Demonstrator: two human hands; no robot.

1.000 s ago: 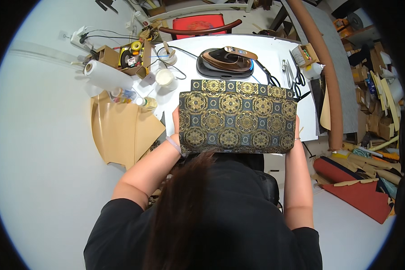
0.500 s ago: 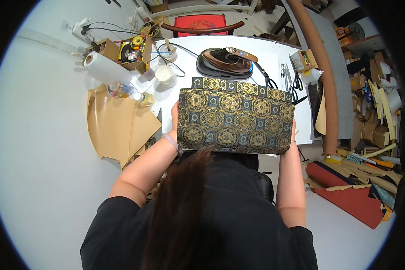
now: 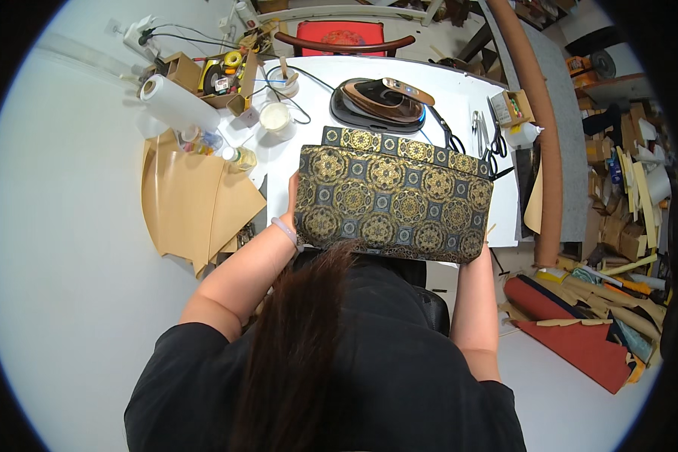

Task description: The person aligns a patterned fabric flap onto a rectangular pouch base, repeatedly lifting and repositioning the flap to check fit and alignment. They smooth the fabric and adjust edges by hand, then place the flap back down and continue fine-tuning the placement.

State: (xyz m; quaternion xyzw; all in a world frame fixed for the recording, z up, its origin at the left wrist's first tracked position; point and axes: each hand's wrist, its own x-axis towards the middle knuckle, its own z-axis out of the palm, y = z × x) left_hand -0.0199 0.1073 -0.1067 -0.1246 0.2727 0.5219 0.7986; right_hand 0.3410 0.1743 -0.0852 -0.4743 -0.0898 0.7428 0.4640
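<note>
A black, gold and blue-grey brocade bag (image 3: 395,200) with round medallions is held up in front of me, over the near side of the table. It has a flat, stiff face with a stepped upper edge. Gripping its left side is my left hand (image 3: 293,197), closed, with the fingers going out of sight behind the fabric. At the lower right corner is my right hand (image 3: 482,255), mostly hidden behind the bag and supporting that side. The bag's back and whatever is inside it cannot be seen.
Beyond the bag, an iron (image 3: 384,104) rests on its base on the white table (image 3: 309,75). Scissors (image 3: 497,143) lie to the right, near a small cardboard box (image 3: 511,108). At left are a white tub (image 3: 276,119), a bottle (image 3: 239,158) and tan sheets (image 3: 181,200).
The bag has tilted slightly, its right side dropping a little. My right forearm has shifted left with it; both hands keep their hold.
</note>
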